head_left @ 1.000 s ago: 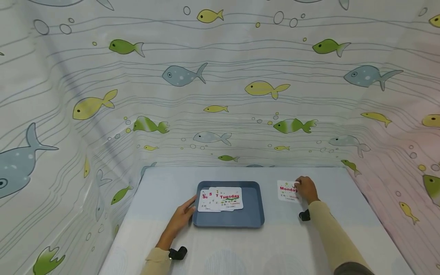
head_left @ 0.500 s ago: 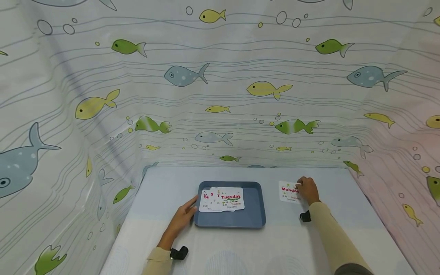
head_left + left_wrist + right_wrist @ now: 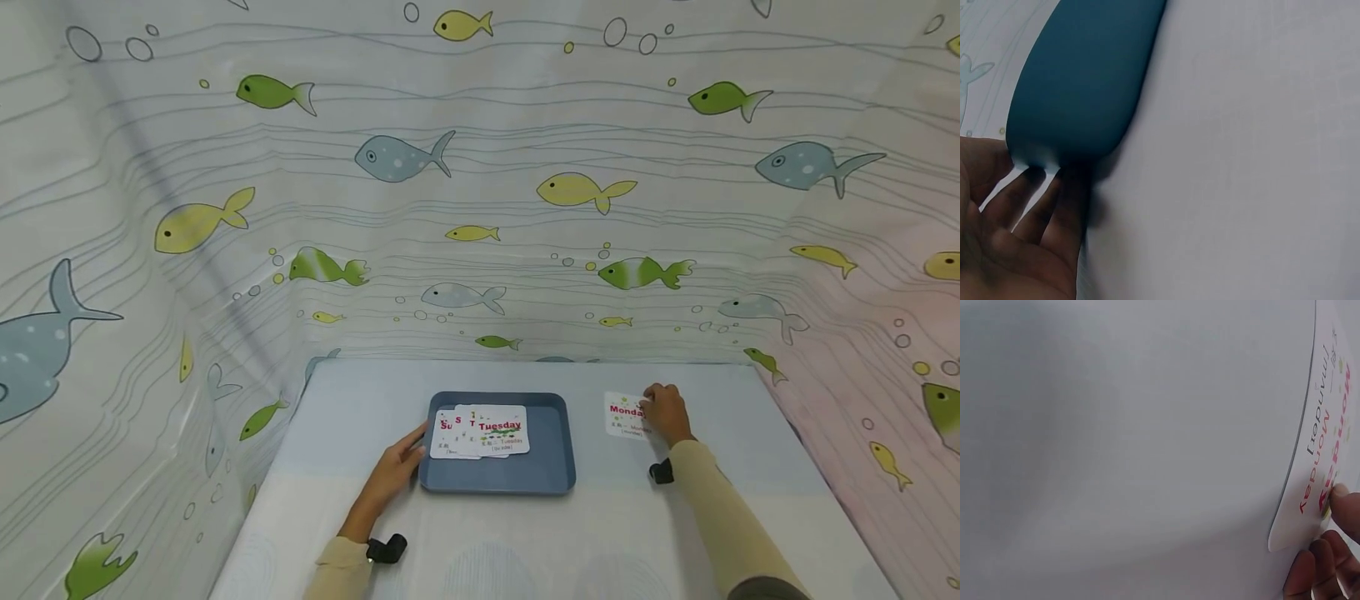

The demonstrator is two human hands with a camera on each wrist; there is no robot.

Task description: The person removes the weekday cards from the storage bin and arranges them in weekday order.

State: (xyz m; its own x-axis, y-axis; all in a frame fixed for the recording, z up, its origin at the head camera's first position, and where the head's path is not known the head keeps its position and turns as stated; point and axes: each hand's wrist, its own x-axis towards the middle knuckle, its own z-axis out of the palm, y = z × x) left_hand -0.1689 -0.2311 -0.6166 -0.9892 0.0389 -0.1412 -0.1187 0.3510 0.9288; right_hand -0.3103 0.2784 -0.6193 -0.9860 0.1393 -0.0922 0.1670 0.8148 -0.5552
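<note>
My right hand (image 3: pixel 667 414) pinches the right edge of a white card (image 3: pixel 619 405) with "Monday" printed in red. In the right wrist view, my thumb (image 3: pixel 1346 509) lies on the card's printed face while the other fingers curl by its edge. The card is close over the table, right of a blue-grey tray (image 3: pixel 495 478). At the tray's left side, my left hand (image 3: pixel 392 472) touches the rim with extended fingers. Inside the tray several overlapping cards lie fanned out, with a "Tuesday" card (image 3: pixel 504 437) on top; those beneath are partly hidden.
A pale tablecloth (image 3: pixel 525 550) covers the table. Fish-printed white curtains (image 3: pixel 510 267) stand at its back and sides. Each wrist wears a small black camera, such as the left one (image 3: pixel 387 548).
Both hands, the Monday card and the tray hold nearly the same places. The head view has shifted slightly.
</note>
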